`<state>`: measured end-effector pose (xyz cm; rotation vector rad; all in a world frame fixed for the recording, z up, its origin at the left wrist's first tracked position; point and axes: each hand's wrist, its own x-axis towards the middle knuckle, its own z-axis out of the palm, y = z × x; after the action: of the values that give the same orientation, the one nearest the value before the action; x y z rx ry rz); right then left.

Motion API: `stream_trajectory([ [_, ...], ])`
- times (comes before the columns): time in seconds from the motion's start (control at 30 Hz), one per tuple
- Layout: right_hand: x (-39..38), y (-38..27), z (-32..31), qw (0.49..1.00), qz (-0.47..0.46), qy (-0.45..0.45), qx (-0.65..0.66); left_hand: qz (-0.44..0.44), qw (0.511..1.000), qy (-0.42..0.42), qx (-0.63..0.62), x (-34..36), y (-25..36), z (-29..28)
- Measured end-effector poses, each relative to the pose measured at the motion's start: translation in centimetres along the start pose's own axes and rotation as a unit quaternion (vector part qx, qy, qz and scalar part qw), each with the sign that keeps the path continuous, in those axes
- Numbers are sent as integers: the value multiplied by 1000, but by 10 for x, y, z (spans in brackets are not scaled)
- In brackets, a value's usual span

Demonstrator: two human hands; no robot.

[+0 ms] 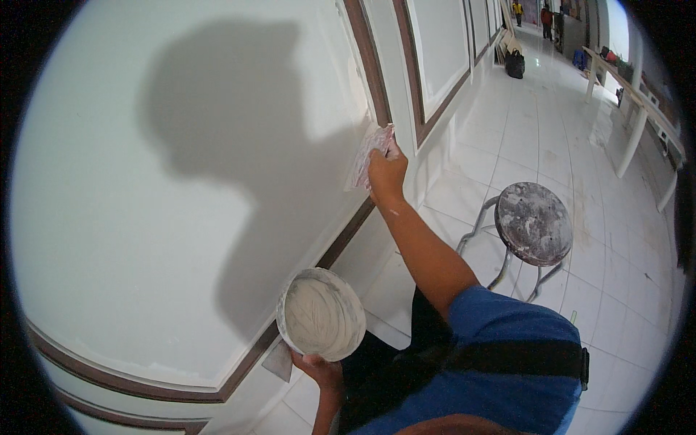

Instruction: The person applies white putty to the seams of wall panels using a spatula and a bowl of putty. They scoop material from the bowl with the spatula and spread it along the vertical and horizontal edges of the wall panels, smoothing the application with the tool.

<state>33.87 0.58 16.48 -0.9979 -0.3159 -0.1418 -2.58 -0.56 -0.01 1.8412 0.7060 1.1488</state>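
My left hand [320, 371] is closed on the lower rim of a round bowl [355, 297], tilted so its inside shows. Off-white putty [319, 312] coats that inside, marked with grooves. A grey, flat three-cornered blade [278, 362] sticks out beside my left fingers; how it is held is hidden. Stretched forward, my right hand [388, 176] grips a flat, pinkish putty spreader [368, 161] smeared with white. Its face lies against the white wall panel [109, 217], right by the corner of the dark brown trim [375, 83].
A round stool [535, 223] with a paint-spattered seat and metal legs stands to my right on the white tiled floor [507, 138]. Farther off are a black bag [515, 64] by the wall, a long bench-like table [631, 87] and people [547, 23] in the distance.
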Motion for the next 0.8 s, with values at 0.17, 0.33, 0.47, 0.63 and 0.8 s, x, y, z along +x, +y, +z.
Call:
stream_trajectory([
  [0.17, 11, 5, 7, 992, 45, 25, 115, -39, 990, 30, -131, 9, 26, 9],
  [0.33, 26, -5, 14, 991, 59, 47, 110, -36, 987, 23, -154, 12, 25, 6],
  [0.47, 42, -28, 23, 985, 76, 39, 148, -30, 986, 67, -152, 17, 48, 16],
  [0.63, 62, -70, 48, 984, 62, -13, 165, -29, 993, 79, -85, -3, -10, 5],
  [0.8, 86, -123, 75, 980, 45, -51, 189, -50, 984, 77, -154, -6, -12, 9],
])
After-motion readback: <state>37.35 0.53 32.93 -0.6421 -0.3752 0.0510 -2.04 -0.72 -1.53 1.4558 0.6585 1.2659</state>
